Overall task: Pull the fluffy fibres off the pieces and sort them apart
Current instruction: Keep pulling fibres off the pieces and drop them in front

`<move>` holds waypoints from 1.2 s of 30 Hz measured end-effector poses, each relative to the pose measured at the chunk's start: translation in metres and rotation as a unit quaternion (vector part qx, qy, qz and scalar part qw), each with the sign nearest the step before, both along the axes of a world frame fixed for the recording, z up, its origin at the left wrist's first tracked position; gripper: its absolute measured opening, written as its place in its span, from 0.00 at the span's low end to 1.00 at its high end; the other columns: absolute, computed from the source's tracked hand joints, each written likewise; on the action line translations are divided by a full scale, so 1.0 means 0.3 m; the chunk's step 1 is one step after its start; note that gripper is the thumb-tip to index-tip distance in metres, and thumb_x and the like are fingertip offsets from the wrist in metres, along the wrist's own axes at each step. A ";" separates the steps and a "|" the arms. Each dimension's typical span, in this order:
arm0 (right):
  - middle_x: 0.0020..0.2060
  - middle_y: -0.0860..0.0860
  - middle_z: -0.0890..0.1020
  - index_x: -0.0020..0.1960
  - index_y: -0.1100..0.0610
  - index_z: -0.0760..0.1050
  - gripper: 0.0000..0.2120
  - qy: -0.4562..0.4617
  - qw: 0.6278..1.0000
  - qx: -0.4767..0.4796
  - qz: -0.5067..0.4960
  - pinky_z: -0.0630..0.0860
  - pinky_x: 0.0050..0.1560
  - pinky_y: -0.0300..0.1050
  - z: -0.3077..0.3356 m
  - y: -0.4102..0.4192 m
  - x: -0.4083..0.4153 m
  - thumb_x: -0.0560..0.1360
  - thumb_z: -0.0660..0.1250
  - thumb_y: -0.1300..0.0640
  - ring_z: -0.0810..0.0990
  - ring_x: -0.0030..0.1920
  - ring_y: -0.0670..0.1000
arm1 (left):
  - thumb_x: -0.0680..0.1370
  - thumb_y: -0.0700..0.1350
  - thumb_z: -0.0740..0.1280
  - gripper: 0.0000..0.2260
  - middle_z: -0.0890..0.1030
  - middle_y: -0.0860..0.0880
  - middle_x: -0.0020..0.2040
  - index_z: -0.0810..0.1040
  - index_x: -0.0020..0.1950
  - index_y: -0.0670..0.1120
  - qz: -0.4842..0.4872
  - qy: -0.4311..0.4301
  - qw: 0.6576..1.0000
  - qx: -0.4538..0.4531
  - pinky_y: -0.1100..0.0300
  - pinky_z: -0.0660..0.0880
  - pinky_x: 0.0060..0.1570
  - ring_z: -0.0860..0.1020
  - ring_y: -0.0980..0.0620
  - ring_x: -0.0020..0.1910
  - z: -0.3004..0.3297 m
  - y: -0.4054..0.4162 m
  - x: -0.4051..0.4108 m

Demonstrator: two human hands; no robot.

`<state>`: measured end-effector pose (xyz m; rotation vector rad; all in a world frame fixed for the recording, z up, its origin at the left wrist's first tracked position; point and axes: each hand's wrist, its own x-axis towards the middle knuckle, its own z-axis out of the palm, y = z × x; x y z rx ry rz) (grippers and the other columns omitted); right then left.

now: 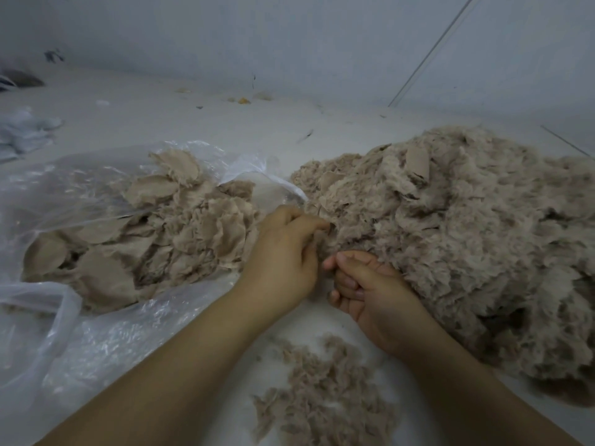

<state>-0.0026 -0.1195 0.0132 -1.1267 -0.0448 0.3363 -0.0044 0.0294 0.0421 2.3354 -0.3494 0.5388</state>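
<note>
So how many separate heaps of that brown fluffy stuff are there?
3: a big heap at right, a flatter heap on the plastic bag at left, a small heap between the forearms.

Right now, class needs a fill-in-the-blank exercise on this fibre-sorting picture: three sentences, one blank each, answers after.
1. The biggest fluffy heap lies on the person's ____ side.
2. The flatter pieces on the other side rest on a clear ____ bag.
3. Both hands, left hand and right hand, meet at the ____ heap's edge.

Answers: right; plastic; biggest
</note>
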 end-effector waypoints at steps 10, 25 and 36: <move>0.22 0.46 0.65 0.40 0.61 0.74 0.12 0.011 1.000 0.014 -0.009 0.71 0.30 0.37 0.016 0.006 -0.002 0.80 0.60 0.57 0.65 0.20 0.41 | 0.78 0.29 0.59 0.25 0.76 0.55 0.54 0.74 0.69 0.49 -0.056 0.194 0.951 -0.234 0.77 0.71 0.37 0.76 0.66 0.43 0.090 -0.076 0.100; 0.25 0.46 0.65 0.48 0.55 0.79 0.11 -0.021 0.999 0.045 -0.002 0.71 0.31 0.36 0.002 0.000 0.005 0.81 0.58 0.58 0.65 0.22 0.41 | 0.77 0.36 0.69 0.14 0.78 0.55 0.47 0.81 0.61 0.47 0.010 0.088 0.988 -0.124 0.78 0.68 0.41 0.73 0.67 0.37 0.017 -0.017 0.002; 0.26 0.45 0.67 0.61 0.41 0.78 0.17 -0.026 0.998 0.056 0.024 0.75 0.34 0.37 -0.007 -0.013 0.008 0.74 0.65 0.53 0.66 0.25 0.41 | 0.73 0.40 0.73 0.09 0.77 0.54 0.41 0.76 0.46 0.51 0.063 0.005 0.981 -0.183 0.70 0.73 0.37 0.75 0.59 0.38 0.003 -0.020 0.016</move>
